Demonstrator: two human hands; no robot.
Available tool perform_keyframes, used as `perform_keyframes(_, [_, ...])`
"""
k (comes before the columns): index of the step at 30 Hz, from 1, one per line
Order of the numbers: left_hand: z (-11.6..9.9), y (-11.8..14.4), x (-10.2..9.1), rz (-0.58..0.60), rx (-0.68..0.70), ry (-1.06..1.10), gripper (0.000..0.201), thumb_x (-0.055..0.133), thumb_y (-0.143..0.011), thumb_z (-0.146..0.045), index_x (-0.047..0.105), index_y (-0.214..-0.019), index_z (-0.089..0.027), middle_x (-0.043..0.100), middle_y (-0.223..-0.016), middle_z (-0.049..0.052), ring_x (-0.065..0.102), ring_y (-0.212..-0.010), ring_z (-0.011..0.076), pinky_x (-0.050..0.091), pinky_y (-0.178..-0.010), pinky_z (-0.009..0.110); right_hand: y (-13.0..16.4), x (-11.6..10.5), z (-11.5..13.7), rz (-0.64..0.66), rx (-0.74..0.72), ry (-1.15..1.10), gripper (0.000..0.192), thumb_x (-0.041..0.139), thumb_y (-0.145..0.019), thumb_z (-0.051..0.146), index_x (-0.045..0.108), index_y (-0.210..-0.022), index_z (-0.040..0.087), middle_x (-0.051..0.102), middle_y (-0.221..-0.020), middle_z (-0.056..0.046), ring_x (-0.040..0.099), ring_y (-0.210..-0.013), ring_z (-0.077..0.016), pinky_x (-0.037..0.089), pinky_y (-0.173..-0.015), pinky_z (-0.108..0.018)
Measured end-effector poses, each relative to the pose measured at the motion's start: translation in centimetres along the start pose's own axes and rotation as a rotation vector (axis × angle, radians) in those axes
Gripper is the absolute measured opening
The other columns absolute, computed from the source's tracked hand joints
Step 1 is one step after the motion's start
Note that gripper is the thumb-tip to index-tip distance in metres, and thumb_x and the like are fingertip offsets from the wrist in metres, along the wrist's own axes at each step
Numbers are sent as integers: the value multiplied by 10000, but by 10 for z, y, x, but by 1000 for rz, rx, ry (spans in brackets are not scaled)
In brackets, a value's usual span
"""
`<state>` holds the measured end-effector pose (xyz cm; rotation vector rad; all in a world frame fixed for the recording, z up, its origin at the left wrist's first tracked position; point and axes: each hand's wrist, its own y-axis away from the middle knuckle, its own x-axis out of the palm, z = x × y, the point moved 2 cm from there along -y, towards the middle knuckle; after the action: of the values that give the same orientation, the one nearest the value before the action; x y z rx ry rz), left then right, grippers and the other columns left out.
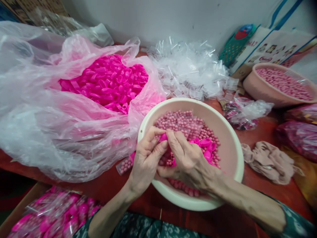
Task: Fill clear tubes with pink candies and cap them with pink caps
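Big bag of pink caps (109, 82) nearly full, so most work remains. Finished packets (56, 211) fill the box by the worktop. Over the bowl (232, 155), left hand (146, 158) and right hand (188, 158) fingers pinch one pink cap (162, 137).
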<state>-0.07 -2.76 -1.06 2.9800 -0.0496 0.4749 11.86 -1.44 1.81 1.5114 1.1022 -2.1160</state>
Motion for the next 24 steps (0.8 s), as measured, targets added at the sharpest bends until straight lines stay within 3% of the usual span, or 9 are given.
perform_keyframes(4, [-3, -4, 2, 47, -2, 19, 170, 560, -870, -256, 500, -1025, -219, 612, -854, -8, 588, -757, 110, 454, -732, 215, -1, 1, -3, 44, 81, -155, 364, 478, -849, 325, 477, -1114, 75, 588, -905, -142, 567, -791, -245, 535, -633, -376])
perform_keyframes(8, [-6, -3, 5, 72, 10, -70, 359, 576, -859, -240, 443, -1193, -230, 607, -924, 9, 580, -799, 117, 452, -785, 232, 5, -1, -6, 17, 132, -165, 443, 525, -837, 339, 423, -1174, 70, 577, -964, -148, 570, -886, -259, 523, -726, -395])
perform_keyframes(10, [-6, -2, 5, 81, 24, -130, 373, 575, -860, -249, 460, -1214, -233, 597, -1007, 29, 571, -882, 135, 446, -807, 231, 7, -2, -6, 35, 131, -136, 395, 526, -841, 356, 451, -1113, 80, 576, -974, -152, 568, -902, -261, 515, -703, -372])
perform_keyframes(13, [-5, 0, 4, 88, 29, -138, 277, 548, -877, -290, 519, -1145, -226, 577, -1089, 47, 551, -1004, 170, 441, -844, 243, 5, -2, -6, 81, 104, -37, 311, 470, -869, 424, 498, -930, 121, 572, -830, -110, 555, -709, -224, 469, -572, -333])
perform_keyframes(18, [-3, 2, 1, 56, 26, -99, 191, 559, -871, -276, 559, -1056, -227, 606, -991, 18, 569, -934, 148, 444, -801, 214, 0, 4, -2, 21, -11, 167, 395, 377, -893, 448, 524, -730, 119, 521, -634, -71, 477, -497, -169, 313, -416, -284])
perform_keyframes(21, [-2, 3, 1, 54, 12, -77, 190, 580, -856, -253, 569, -1044, -229, 630, -976, 9, 577, -913, 144, 450, -736, 191, 1, 7, -2, -1, -22, 182, 341, 421, -876, 367, 538, -692, 105, 510, -590, -63, 480, -478, -159, 302, -410, -284])
perform_keyframes(24, [-1, 2, 4, 34, 25, -84, 174, 575, -860, -265, 574, -1028, -219, 639, -960, 13, 585, -922, 144, 462, -734, 190, 0, 7, -3, 12, -18, 158, 427, 413, -882, 453, 559, -716, 88, 530, -601, -78, 485, -466, -169, 312, -395, -295])
